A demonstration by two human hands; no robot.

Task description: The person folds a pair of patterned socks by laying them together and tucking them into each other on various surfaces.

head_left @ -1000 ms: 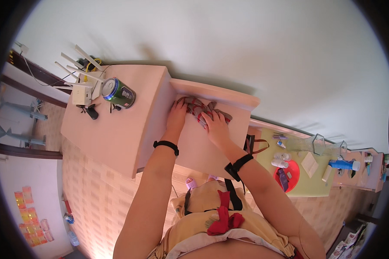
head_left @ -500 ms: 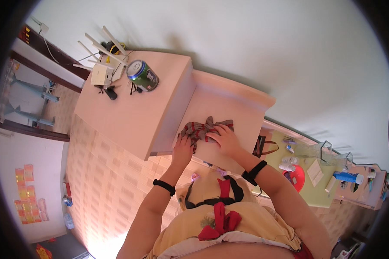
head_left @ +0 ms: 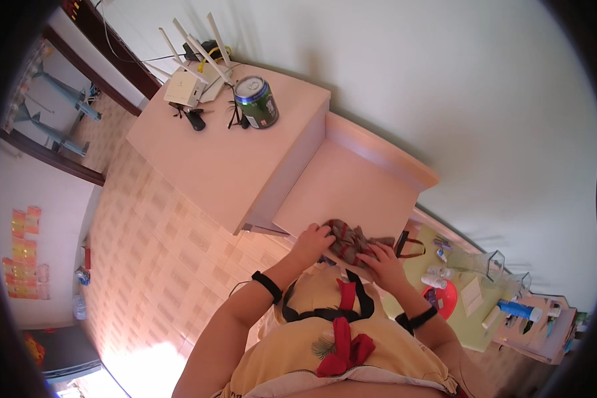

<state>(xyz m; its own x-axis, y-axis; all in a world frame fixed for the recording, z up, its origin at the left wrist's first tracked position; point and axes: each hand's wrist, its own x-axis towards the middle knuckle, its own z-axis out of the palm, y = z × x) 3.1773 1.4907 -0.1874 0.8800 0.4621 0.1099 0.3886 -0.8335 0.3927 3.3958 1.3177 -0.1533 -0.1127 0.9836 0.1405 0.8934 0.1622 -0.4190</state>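
Note:
A crumpled grey-brown cloth (head_left: 345, 239) with red stripes lies bunched at the near edge of a pale pink lower shelf (head_left: 351, 182). At the cloth's left side, my left hand (head_left: 312, 244) has its fingers curled and gripping the edge. My right hand (head_left: 383, 264) holds the cloth's right end, its fingers bent over the fabric. Each wrist wears a black band. Part of the cloth is hidden under the fingers.
Left of the shelf stands a higher pink cabinet top (head_left: 219, 159) bearing a green can (head_left: 257, 103), a white router (head_left: 184, 89) and black keys (head_left: 194, 119). To the right, a green table (head_left: 438, 249) holds a red bowl (head_left: 448, 302), glass vases (head_left: 491, 265) and bottles.
Both hands have drawn the cloth toward me, from the middle of the shelf to its near edge. The cloth is bunched more tightly. My view has also turned and shifted.

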